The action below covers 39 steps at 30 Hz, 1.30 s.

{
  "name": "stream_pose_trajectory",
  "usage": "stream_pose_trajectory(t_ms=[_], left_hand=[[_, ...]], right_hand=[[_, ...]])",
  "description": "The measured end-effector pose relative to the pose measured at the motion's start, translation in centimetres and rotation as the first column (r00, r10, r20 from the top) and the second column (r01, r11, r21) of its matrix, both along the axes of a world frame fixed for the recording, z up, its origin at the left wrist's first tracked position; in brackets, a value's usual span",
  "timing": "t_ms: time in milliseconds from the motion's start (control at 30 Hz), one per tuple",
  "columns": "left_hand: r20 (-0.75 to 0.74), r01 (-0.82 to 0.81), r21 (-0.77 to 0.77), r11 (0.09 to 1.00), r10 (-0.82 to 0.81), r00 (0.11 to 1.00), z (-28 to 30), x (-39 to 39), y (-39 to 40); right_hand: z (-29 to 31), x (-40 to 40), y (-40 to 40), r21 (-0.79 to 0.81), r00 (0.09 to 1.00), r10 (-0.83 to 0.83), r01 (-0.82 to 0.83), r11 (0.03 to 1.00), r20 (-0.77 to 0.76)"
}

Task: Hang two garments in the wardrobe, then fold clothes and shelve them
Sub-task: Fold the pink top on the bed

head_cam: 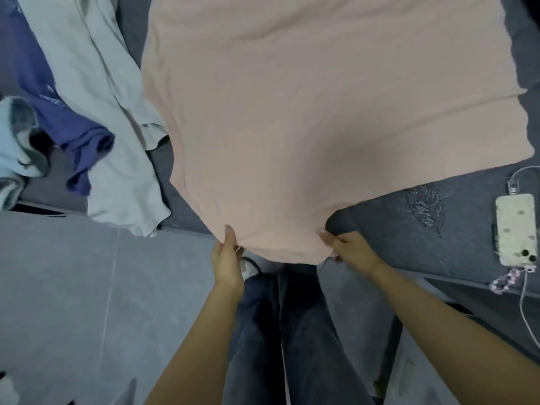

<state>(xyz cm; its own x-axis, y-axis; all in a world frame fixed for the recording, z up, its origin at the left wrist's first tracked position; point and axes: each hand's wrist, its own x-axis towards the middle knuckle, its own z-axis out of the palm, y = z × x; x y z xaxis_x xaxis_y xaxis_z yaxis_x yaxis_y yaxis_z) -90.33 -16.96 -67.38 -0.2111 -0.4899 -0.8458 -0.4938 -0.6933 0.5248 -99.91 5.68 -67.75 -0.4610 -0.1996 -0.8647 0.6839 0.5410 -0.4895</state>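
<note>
Centrally, one pink garment point(306, 112) spread on dark bed point(394, 235), near hem overhanging bed edge. Two hands: left hand point(226, 258) and right hand point(349, 248) each pinching hem. Three other garments upper left: white point(96, 92), purple point(55, 112), pale blue point(14, 141). One phone point(515, 229) right edge. Bare floor point(73, 287) lower left.

Bare forearms, dark jeans point(295, 331), pale shoe point(251, 268)

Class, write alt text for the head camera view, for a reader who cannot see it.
Two bare hands, left hand and right hand, each pinch the near edge of a pink garment spread over a dark grey bed. Blue and pale garments lie to its left, a phone on a cable to its right.
</note>
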Motion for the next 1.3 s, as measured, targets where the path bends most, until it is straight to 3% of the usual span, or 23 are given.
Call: stream_pose_trajectory(t_ms=[67,200,300,433,567,633,700,767,833,900,1000,1067,1100,1167,1233,1300], left_hand=[[-0.032,0.114,0.011,0.993,-0.114,0.993,-0.3,1.0,0.3],[0.038,0.313,0.060,0.948,-0.316,0.948,-0.7,1.8,1.4],[0.059,0.277,0.027,0.960,-0.278,0.959,-1.0,2.6,1.7],[0.189,0.287,-0.020,0.958,-0.278,0.942,-1.2,4.5,1.6],[0.268,0.326,-0.013,0.945,-0.310,0.912,-0.8,4.5,0.9],[0.349,0.353,-0.183,0.918,-0.274,0.896,0.0,3.7,0.7],[0.355,0.459,-0.419,0.784,-0.323,0.877,1.3,2.7,0.9],[0.266,0.559,-0.534,0.635,-0.501,0.824,2.5,0.9,1.8],[0.178,0.657,-0.540,0.526,-0.692,0.700,2.9,-1.3,3.7],[0.154,0.764,-0.538,0.357,-0.849,0.505,2.7,-3.6,6.2],[0.320,0.828,-0.559,-0.039,-0.932,0.172,1.2,-7.0,10.0],[0.496,0.833,-0.501,-0.235,-0.867,0.053,0.2,-8.9,12.0],[0.565,0.848,-0.456,-0.270,-0.824,0.041,-0.3,-9.8,12.7],[0.622,0.892,-0.400,-0.211,-0.777,0.095,-0.7,-11.1,13.7],[0.588,0.906,-0.416,-0.076,-0.782,0.205,-0.5,-11.7,14.3],[0.465,0.868,-0.488,0.097,-0.813,0.352,-0.4,-11.6,14.2]], right_hand=[[0.0,0.2,0.3,-0.003,0.999,0.019,-0.019,1.000,-0.050],[0.0,1.3,-0.9,-0.028,0.977,0.018,-0.025,0.999,-0.211],[-0.4,2.3,-2.2,0.047,0.956,0.013,0.000,0.999,-0.292],[-0.9,3.7,-2.4,0.183,0.965,-0.132,0.175,0.967,-0.226],[-0.9,4.7,-1.6,0.315,0.969,-0.112,0.179,0.932,-0.221],[-0.2,4.3,-0.9,0.257,0.946,-0.249,0.298,0.919,-0.208],[0.6,3.3,0.2,0.126,0.846,-0.519,0.532,0.837,-0.122],[1.3,1.7,1.7,-0.012,0.687,-0.726,0.726,0.687,0.036],[1.7,-0.1,3.7,-0.120,0.540,-0.822,0.841,0.527,0.182],[1.9,-2.2,5.8,-0.163,0.441,-0.865,0.897,0.412,0.241],[1.4,-6.2,8.8,-0.209,0.337,-0.911,0.934,0.291,0.238],[0.9,-9.6,10.4,-0.240,0.302,-0.929,0.938,0.250,0.214],[0.8,-11.3,11.2,-0.243,0.284,-0.939,0.941,0.235,0.193],[0.4,-14.3,12.7,-0.242,0.269,-0.950,0.944,0.226,0.161],[0.3,-16.4,13.6,-0.223,0.251,-0.959,0.950,0.219,0.130],[0.3,-17.7,14.3,-0.206,0.249,-0.965,0.952,0.228,0.085]])
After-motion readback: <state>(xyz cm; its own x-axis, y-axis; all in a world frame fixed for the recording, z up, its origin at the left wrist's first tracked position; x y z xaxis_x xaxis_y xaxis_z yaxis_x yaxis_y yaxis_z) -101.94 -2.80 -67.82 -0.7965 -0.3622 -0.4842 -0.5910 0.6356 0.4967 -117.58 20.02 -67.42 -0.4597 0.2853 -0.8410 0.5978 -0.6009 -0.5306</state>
